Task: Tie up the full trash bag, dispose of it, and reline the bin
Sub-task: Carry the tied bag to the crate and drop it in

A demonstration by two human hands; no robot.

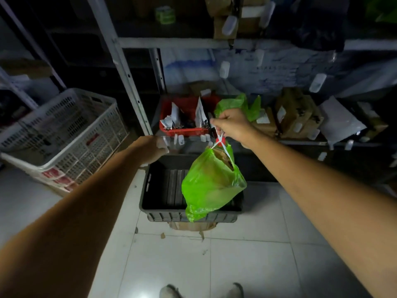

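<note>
While the shoes stand on pale floor tiles well short of both hands, everything that matters hangs further out. Torn cardboard pokes from under the near wall of the dark grey bin, which sits below and between the two outstretched arms. Its ribbed bottom shows bare, so no new liner is in yet. Over its right half hangs the full green trash bag, its lower end level with the near rim; whether it touches I cannot tell. It dangles from a thin white-and-red drawstring that the right hand pinches from above, fingers curled round the cord. The left hand is by the bin's far left corner, too blurred to say whether it is wide, narrow or gripping anything.

The bag's mouth looks only half drawn, with brown cardboard showing in the gap just below the right hand, so a swing or tilt could spill it. All the weight rides on that thin cord, which might slip from the pinch or tear the plastic. The bag's tail could also snag the rim. Just beyond the right hand lies a second green bag, with a red tray to that hand's left.
</note>
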